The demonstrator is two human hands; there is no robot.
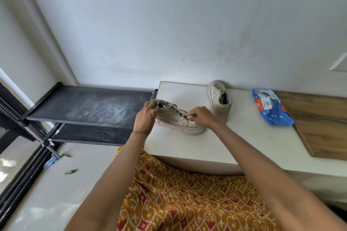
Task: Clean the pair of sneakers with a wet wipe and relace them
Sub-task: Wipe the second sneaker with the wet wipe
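Head view: a low white table [187, 148] stands against a pale wall [150, 24] in a corner; a wooden board [319, 124] overlaps the table's right end; to the left a black shelf rack [90, 107], dusty on top, stands on a pale floor [56, 184] with a few leaf scraps and a blue scrap beside a dark window frame; an orange patterned cloth [178, 197] covers the person's lap at the table's near edge; two beige sneakers are on the table; the near sneaker [176, 120] lies at the left end, long axis running left to right, heel to the left and toe to the right, sole down; the far sneaker [219, 101] stands well apart near the wall, long axis running away from the camera, heel opening toward the viewer; one blue wet wipe pack [270, 107] lies to the right of it, partly on the board; the left hand [146, 116] holds the near sneaker's heel collar, its grip curled round the rim; the right hand [202, 116] has its grip clamped on one white wet wipe [191, 118], pressed against the sneaker's side near the laces [172, 108]
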